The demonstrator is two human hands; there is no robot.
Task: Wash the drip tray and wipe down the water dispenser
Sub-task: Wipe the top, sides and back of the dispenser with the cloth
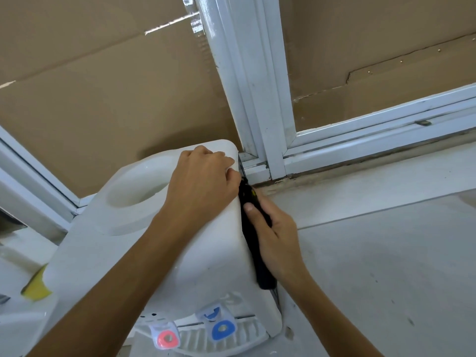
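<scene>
Brown cardboard (pixel 90 81) is seen filling the window panes behind everything, creased and taped in spots, with a glossy white window frame (pixel 247 81) running down the middle and along the sill. A yellow sponge (pixel 36 286) is tucked on the left, half hidden behind the dispenser's body, and a pale tiled surface (pixel 386 266) with a few dark specks is spread out on the right. The water dispenser (pixel 144 253) is parked right up against the frame, seen from above: white smooth plastic, rounded corners, with a round sunken well (pixel 136 186) on top and no bottle seated in it. At the front two taps are visible, a red tap (pixel 164 337) and a blue tap (pixel 221 328), and the slotted white drip tray (pixel 206 341) is found just below them, still fitted on the unit. The left hand (pixel 203 181) is laid over the top back corner with fingers curled over the edge, so the corner is gripped. The right hand (pixel 275 240) is wrapped round a black handle-like thing (pixel 257 253), matte and long, pressed along the dispenser's right side; what it actually is can't be made out, since most of it is covered by the fingers
</scene>
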